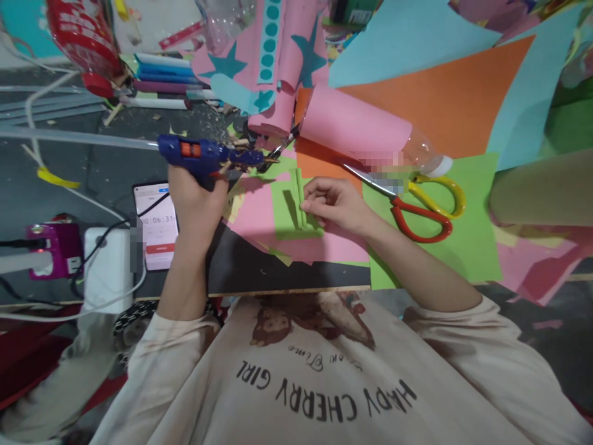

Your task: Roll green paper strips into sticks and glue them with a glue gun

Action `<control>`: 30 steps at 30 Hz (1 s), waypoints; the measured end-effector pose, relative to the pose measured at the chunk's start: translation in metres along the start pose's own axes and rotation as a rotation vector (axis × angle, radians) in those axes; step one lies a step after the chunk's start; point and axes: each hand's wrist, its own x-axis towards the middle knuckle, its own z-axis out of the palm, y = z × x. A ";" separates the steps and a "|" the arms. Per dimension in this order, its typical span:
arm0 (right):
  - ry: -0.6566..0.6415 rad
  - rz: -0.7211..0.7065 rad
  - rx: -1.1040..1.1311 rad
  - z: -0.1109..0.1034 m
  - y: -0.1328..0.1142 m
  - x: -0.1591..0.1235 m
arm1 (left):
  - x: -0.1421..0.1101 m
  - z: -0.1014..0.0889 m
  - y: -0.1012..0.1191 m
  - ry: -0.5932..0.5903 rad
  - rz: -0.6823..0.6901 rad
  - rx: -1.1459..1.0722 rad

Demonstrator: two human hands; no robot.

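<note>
My left hand (194, 204) is closed round the grip of a blue glue gun (208, 154), whose nozzle points right toward a pink-wrapped plastic bottle (356, 130) lying on its side. My right hand (333, 204) pinches the edge of a small folded green paper piece (291, 210) that rests on a pink sheet (259, 216). Red and yellow handled scissors (426, 207) lie just right of my right hand, on a green sheet (467, 247).
A phone (157, 225) showing a timer lies left of my left hand, beside a white charger block (109, 266) and cables. Orange (440, 99), blue and pink paper sheets cover the far side. Markers (162, 77) and a red bottle (83, 37) sit at the back left.
</note>
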 end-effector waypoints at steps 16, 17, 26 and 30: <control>0.092 -0.020 0.130 0.000 0.001 0.003 | 0.089 -0.042 -0.037 -0.231 -0.654 0.135; 0.101 -0.024 0.150 0.000 0.000 0.003 | 0.089 -0.044 -0.032 -0.229 -0.687 0.165; 0.133 -0.041 0.215 -0.005 0.002 0.008 | 0.047 -0.039 0.005 -0.097 -0.024 -0.166; 0.157 -0.053 0.220 -0.005 0.005 0.009 | 0.007 0.004 0.044 -0.454 0.129 -0.781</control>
